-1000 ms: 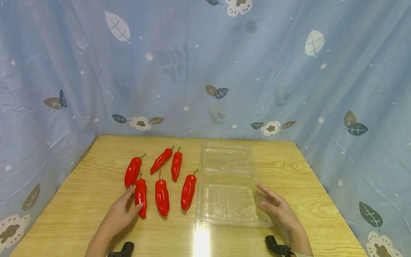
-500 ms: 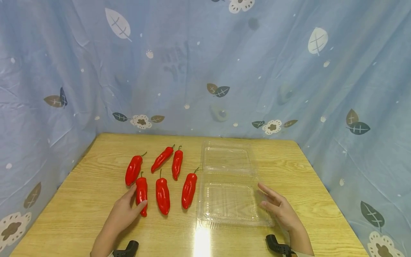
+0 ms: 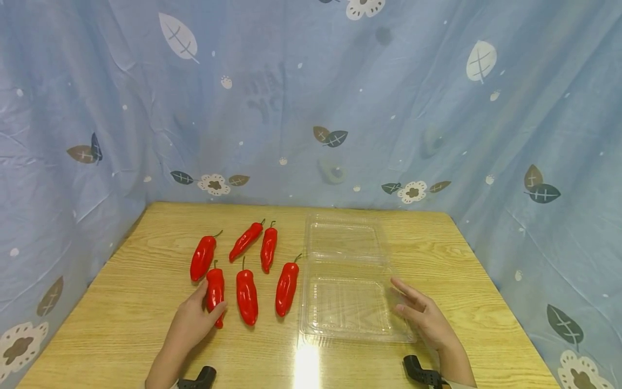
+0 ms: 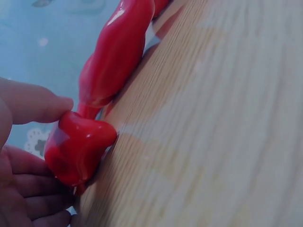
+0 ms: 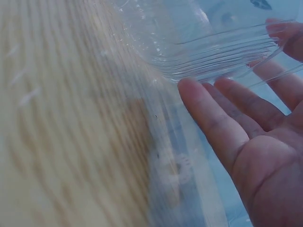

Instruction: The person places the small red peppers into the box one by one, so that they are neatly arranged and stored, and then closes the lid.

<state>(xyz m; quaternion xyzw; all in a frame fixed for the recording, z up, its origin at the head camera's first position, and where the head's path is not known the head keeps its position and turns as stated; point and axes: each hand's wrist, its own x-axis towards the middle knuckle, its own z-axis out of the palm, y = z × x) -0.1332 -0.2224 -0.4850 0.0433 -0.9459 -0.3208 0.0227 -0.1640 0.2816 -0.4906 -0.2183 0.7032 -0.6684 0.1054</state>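
Six red peppers [image 3: 247, 297] lie left of the clear tray [image 3: 350, 308]. Your left hand [image 3: 193, 319] pinches the near-left pepper [image 3: 215, 287] mid-body; likely light, stiff, slick: best held there. Your right hand [image 3: 425, 319], fingers loosely spread, borders the tray.

Blue cloth [image 3: 291, 108] printed with leaves [image 3: 478, 62] and white flowers [image 3: 214, 185] hangs left, right and far around a wood-grain table [image 3: 466, 302].

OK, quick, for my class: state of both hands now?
Left hand: holding a red pepper between thumb and fingers.
Right hand: open, at the clear container's edge.
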